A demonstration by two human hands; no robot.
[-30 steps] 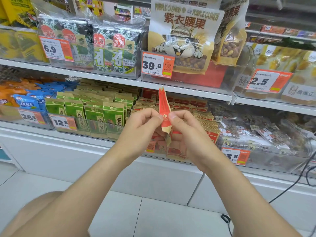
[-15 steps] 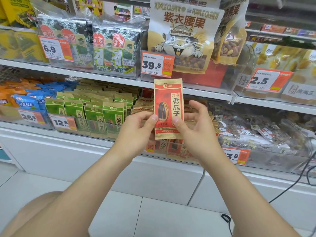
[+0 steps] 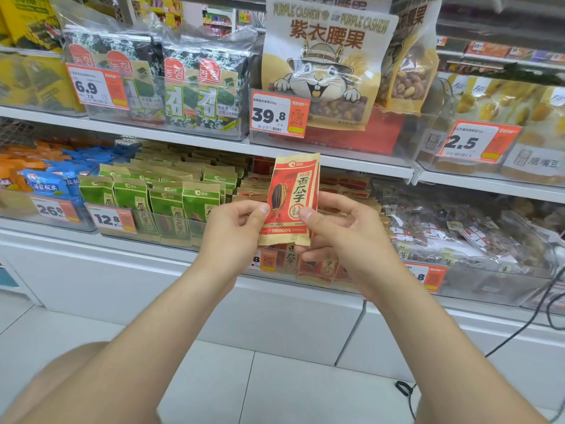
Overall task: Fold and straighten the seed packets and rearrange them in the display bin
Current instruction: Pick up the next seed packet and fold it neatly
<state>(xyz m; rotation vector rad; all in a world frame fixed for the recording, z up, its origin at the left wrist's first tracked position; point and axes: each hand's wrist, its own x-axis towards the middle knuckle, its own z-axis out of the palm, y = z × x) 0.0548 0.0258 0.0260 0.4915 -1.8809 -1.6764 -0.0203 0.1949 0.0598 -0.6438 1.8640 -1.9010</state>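
I held the red and tan paper seed packet [image 3: 290, 198] upright between both hands, its printed face toward me. My left hand [image 3: 232, 231] pinched its lower left edge, thumb on the front. My right hand [image 3: 339, 237] pinched the lower right edge the same way, its other fingers curled behind. Just beyond my hands stood the clear plastic display bin [image 3: 345, 280] of matching red packets, with green paper packets [image 3: 171, 209] beside my left hand.

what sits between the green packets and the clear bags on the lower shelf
Head view: the bin's red seed packets, and in front of them the held packet, pinched by left hand and right hand.
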